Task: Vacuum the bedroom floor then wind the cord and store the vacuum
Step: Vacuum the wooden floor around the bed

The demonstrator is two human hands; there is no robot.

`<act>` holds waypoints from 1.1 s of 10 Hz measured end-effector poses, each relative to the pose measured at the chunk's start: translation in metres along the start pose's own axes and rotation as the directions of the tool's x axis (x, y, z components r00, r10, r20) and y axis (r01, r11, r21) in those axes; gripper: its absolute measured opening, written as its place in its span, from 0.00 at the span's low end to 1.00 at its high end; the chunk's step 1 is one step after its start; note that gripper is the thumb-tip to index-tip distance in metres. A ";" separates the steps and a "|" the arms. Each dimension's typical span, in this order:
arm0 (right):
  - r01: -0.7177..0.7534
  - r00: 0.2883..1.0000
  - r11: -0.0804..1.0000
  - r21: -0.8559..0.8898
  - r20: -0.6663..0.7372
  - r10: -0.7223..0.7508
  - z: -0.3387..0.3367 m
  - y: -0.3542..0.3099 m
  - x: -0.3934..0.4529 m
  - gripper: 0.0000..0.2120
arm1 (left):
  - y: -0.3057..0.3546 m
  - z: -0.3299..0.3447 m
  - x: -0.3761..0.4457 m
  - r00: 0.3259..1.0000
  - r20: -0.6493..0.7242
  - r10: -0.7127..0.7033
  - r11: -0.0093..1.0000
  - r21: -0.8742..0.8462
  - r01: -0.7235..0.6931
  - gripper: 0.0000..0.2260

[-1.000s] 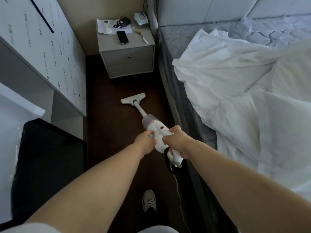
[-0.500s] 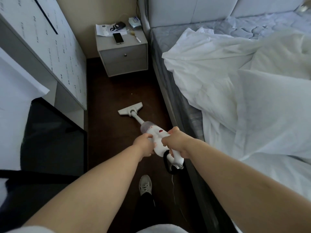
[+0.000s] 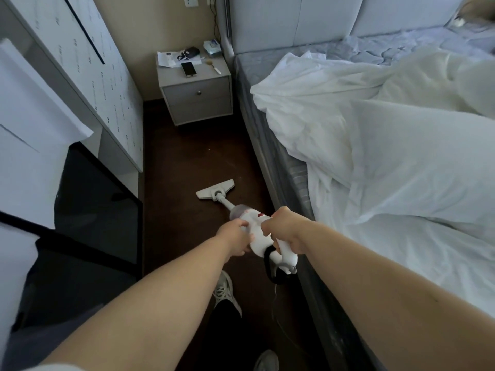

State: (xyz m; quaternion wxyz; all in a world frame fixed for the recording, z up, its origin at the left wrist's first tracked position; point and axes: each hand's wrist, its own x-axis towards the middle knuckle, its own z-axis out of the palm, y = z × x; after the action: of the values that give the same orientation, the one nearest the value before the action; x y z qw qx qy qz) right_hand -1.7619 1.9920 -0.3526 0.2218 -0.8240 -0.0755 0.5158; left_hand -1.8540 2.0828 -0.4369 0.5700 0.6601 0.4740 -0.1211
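On the far left stands the wardrobe, its base edging the dark floor strip I am working. To clean well here I want the next pass to run close along that base, since dust tends to gather in such edges.

My left hand curls round the side of the vacuum body, steadying it. The vacuum sits mid-strip, tube slanting down to the head, which lies flat on the floor well short of the nightstand. I judge the floor between head and nightstand is yet to be covered; a few pale specks show there. Long, slow, overlapping strokes should do, keeping the head flat so suction holds.

My right hand is wrapped round the handle, fingers closed on it. This hand should drive the push, the left only guiding.

The cord trails from the handle's rear down toward my shoe. I should mind my step so as not to tread on it or snag it.

On the right, the bed frame borders the strip; a pass tight along it matters too, without knocking the frame.
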 end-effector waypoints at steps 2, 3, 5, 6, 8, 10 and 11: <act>0.002 1.000 1.000 -0.010 -0.003 -0.002 0.004 -0.005 -0.003 0.28 | -0.002 -0.003 -0.001 1.000 -0.014 0.007 1.000 0.017 -0.007 0.21; -0.006 1.000 1.000 -0.013 0.000 0.006 0.007 -0.017 0.002 0.29 | 0.000 -0.013 0.009 0.999 -0.031 -0.010 1.000 -0.016 0.010 0.21; -0.002 1.000 1.000 0.001 -0.004 0.002 0.017 -0.057 0.027 0.28 | 0.007 -0.049 0.042 0.999 -0.035 0.003 1.000 0.014 -0.003 0.22; -0.005 1.000 0.999 0.054 -0.019 0.006 0.027 -0.086 0.045 0.30 | 0.013 -0.076 0.065 1.000 -0.020 -0.006 1.000 0.024 0.006 0.23; -0.016 0.999 0.992 0.122 -0.026 0.019 0.041 -0.152 0.078 0.29 | 0.030 -0.142 0.118 0.999 -0.036 -0.010 0.997 0.071 0.012 0.22; -0.008 0.999 0.988 0.153 -0.038 0.014 0.048 -0.215 0.116 0.29 | 0.051 -0.194 0.165 1.000 -0.026 -0.007 0.993 0.119 0.010 0.22; -0.007 0.999 0.988 0.156 -0.036 0.013 0.050 -0.238 0.131 0.29 | 0.056 -0.211 0.185 0.999 -0.032 0.019 0.990 0.144 -0.014 0.22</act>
State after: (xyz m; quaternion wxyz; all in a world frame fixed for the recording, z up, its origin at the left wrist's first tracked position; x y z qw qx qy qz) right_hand -1.7213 2.2643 -0.3720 0.2843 -0.8140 -0.0266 0.5058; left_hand -1.7952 2.3612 -0.4629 0.5142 0.7052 0.4680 -0.1392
